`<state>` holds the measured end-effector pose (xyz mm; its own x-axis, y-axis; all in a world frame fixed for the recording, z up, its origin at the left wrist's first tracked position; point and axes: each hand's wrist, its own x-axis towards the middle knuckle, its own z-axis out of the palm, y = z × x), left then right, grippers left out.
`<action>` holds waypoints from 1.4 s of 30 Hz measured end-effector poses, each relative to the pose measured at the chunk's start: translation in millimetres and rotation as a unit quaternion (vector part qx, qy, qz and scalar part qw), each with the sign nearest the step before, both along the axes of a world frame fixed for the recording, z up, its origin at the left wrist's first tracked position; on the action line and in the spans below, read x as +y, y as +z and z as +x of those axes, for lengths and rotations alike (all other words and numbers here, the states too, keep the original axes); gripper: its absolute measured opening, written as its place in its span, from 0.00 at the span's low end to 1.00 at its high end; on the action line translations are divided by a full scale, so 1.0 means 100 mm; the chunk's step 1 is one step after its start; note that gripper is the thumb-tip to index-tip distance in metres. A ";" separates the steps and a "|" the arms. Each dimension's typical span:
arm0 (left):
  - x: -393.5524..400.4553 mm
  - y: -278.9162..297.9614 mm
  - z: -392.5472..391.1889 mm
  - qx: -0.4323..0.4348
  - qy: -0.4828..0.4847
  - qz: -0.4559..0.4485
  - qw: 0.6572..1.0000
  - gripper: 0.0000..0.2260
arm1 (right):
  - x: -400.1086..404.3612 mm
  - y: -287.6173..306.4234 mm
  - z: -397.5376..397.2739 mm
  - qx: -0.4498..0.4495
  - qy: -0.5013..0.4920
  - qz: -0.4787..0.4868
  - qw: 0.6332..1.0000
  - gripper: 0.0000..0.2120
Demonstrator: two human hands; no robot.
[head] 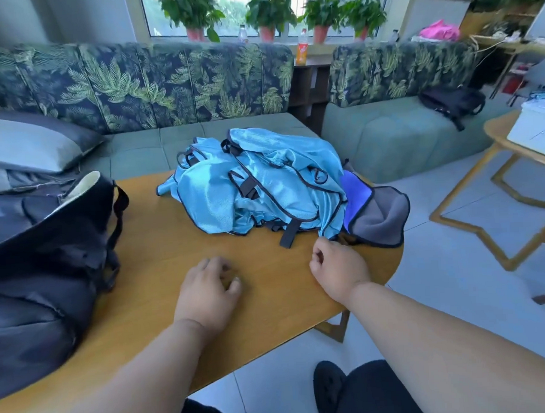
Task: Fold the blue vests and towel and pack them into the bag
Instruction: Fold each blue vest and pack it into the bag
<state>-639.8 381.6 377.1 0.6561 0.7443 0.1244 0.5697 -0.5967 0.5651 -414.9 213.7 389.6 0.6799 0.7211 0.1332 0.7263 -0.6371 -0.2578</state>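
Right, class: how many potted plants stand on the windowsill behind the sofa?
4. One plant at the left, one in the middle, and two at the right, side by side. More may be hidden beyond the picture's edge.

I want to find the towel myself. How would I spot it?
Look at the wooden table in front of the sofa. At its right edge, beside the heap of vests, lies the towel. It is grey and purple with dark edging, while the vests are shiny light blue.
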 end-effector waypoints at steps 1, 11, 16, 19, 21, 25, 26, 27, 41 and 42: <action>0.00 -0.01 0.02 0.001 0.005 0.004 1.000 0.12 | 0.00 0.00 0.02 0.000 -0.001 0.008 1.000 0.04; 0.01 0.00 0.11 0.013 0.032 -0.004 0.999 0.13 | -0.03 -0.04 0.10 0.039 -0.013 0.027 0.999 0.13; -0.05 0.06 0.04 0.030 0.028 0.001 0.999 0.11 | -0.04 0.00 0.04 0.044 -0.009 0.031 0.999 0.12; -0.11 0.04 0.00 0.037 0.026 0.007 0.999 0.12 | -0.03 -0.01 0.05 0.038 -0.006 0.025 0.999 0.11; -0.13 0.04 -0.02 0.041 0.027 0.012 0.999 0.13 | -0.03 -0.04 0.07 0.034 -0.005 0.021 0.999 0.10; -0.16 0.04 0.00 0.050 0.037 0.024 0.998 0.13 | -0.04 -0.07 0.12 0.028 0.001 0.029 0.999 0.10; -0.16 0.04 0.01 0.052 0.039 0.031 0.997 0.12 | -0.04 -0.08 0.13 0.027 0.004 0.034 0.999 0.10; -0.18 0.03 -0.03 0.053 0.041 0.034 0.997 0.12 | -0.04 -0.09 0.10 0.025 0.007 0.038 0.999 0.09; -0.18 0.05 0.03 0.068 0.047 0.035 0.996 0.14 | -0.03 -0.05 0.12 0.028 0.004 0.028 0.999 0.12; -0.18 0.05 0.02 0.065 0.047 0.033 0.996 0.14 | -0.04 -0.03 0.10 0.029 0.001 0.025 0.999 0.12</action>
<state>-637.7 363.6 382.1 0.5983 0.7958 0.0931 0.6903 -0.5710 0.4443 -404.9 209.9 386.2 0.6866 0.7154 0.1293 0.7101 -0.6219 -0.3302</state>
